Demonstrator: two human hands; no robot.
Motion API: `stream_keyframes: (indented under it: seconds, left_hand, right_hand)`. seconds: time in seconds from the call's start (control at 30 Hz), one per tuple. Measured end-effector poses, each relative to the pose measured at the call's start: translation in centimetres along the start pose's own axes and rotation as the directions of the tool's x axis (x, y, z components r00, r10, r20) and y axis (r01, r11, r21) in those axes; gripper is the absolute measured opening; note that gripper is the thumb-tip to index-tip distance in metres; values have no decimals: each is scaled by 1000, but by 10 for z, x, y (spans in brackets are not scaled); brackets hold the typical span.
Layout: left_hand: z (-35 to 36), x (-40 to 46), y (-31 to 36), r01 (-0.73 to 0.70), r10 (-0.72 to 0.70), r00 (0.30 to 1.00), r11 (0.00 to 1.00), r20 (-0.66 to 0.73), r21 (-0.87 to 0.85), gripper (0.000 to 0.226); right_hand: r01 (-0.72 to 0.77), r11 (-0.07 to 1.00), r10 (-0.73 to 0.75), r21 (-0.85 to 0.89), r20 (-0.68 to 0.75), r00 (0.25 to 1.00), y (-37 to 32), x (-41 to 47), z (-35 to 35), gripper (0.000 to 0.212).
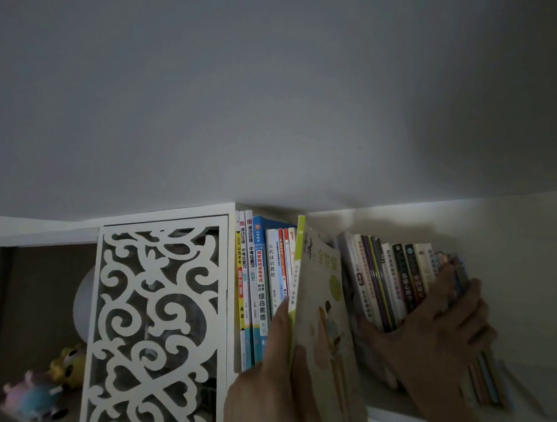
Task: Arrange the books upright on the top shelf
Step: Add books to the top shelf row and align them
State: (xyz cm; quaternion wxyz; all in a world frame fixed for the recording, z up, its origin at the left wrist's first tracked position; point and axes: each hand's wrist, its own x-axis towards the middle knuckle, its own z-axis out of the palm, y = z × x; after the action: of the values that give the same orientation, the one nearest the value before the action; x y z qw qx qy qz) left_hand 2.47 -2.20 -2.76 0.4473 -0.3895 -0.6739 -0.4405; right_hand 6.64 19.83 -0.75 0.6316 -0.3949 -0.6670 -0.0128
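White spine [272,262] reads 古代汉语教程; blue spine [260,275] reads 国家教师资格考试 综合素质.

White top shelf [391,408], upright books [258,285] left, leaning books [389,282] right

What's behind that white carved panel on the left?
Through the cut-outs of the white carved panel only dark gaps and a pale round shape show. Beside it, in the open compartment, sit soft toys and a pale round object. Whatever else is behind the panel is covered.
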Motion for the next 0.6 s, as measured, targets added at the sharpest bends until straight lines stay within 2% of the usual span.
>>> stream_keyframes:
  seconds: [0.07, 0.13, 0.23, 0.3, 0.43, 0.6]
  left_hand:
    - [2, 16, 6, -42, 41, 999, 999, -27, -26, 44]
    - [0, 35, 13, 38, -37, 999, 994, 10, -103, 38]
    - [11, 59, 16, 65, -60, 998, 986, 34, -151, 31]
    - [22, 63, 20, 21, -17, 1000, 985, 25, -169, 32]
    - [55, 46, 3, 29, -34, 999, 965, -16, -259, 39]
    - [94, 40, -4, 93, -87, 996, 972, 36, -215, 43]
  right_hand:
    - [-14, 1000, 14, -7, -10, 1000, 5, 4, -2, 141]
    - [-11, 1000, 11, -11, -14, 1000, 9, 7, -2, 144]
    - [0, 1000, 0, -16, -17, 1000, 11, 9, -2, 142]
    - [1, 1000, -2, -16, -23, 1000, 12, 9, -1, 141]
    - [-5, 1000, 5, -5, -31, 999, 11, 9, 1, 145]
    - [2, 1000, -2, -13, -57, 998, 12, 9, 3, 142]
